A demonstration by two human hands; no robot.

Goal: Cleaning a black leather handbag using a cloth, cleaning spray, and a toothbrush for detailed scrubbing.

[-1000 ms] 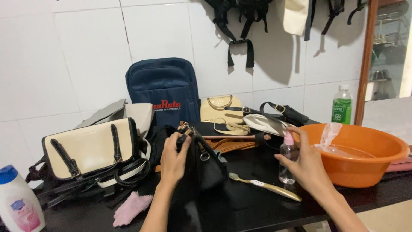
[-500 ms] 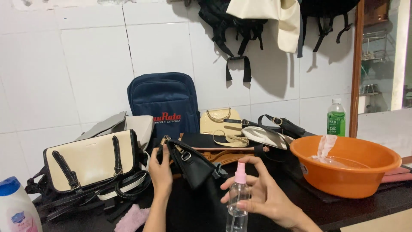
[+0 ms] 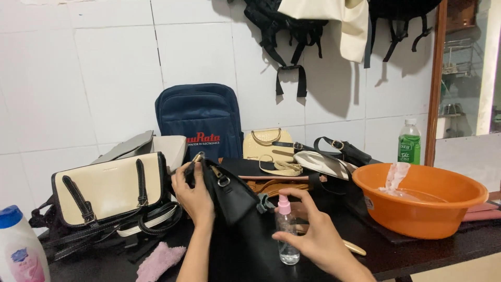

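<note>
My left hand (image 3: 194, 194) grips the top edge of a black handbag (image 3: 232, 201) and holds it tilted up off the dark table (image 3: 417, 250). A small clear spray bottle with a pink nozzle (image 3: 286, 230) is in my right hand (image 3: 313, 235), fingers wrapped around its body and one finger over the nozzle. The nozzle points toward the black handbag, close to its side. A gold toothbrush handle (image 3: 355, 248) pokes out from behind my right hand.
A cream bag with black straps (image 3: 107, 190) lies at the left. A navy backpack (image 3: 201, 122) leans on the tiled wall, with several bags beside it. An orange basin (image 3: 420, 201), a green bottle (image 3: 409, 143), a white bottle (image 3: 21, 250) and a pink cloth (image 3: 159, 260) are also here.
My right hand brought the spray bottle from beside the basin to the front of the black handbag and raised it. My left hand tilted the handbag up.
</note>
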